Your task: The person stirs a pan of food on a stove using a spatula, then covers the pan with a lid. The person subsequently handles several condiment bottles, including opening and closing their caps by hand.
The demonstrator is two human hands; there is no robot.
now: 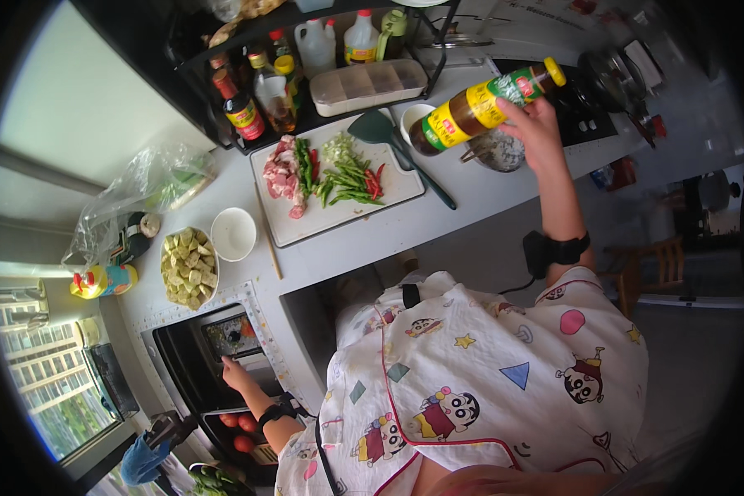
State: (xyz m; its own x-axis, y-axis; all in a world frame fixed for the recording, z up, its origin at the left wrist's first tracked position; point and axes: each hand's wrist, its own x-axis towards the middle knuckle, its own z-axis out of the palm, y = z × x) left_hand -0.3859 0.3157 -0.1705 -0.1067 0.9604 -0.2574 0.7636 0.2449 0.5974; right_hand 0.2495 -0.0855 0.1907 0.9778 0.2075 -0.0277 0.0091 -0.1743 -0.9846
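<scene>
My right hand (536, 132) is raised over the right part of the counter, its fingers wrapped round a sauce bottle (463, 114). The bottle is dark brown with a yellow and green label, tilted, its yellow cap up to the right. Below its base are a small white bowl (416, 122) and a metal pan (500, 153). Over the sink (180, 351) at lower left is my left hand (236, 376); its fingers are mostly hidden. On the cutting board (326, 221) lie raw meat pieces (282, 175), cut green peppers (345, 185), red pepper pieces (375, 180) and a pale chopped heap (339, 149).
A dark green spatula (426, 175) lies across the board's right corner. Left of the board are chopsticks (267, 227), an empty white bowl (234, 234) and a bowl of greenish chunks (188, 266). Bottles (241, 112) and a lidded seasoning box (368, 87) stand on the rack behind.
</scene>
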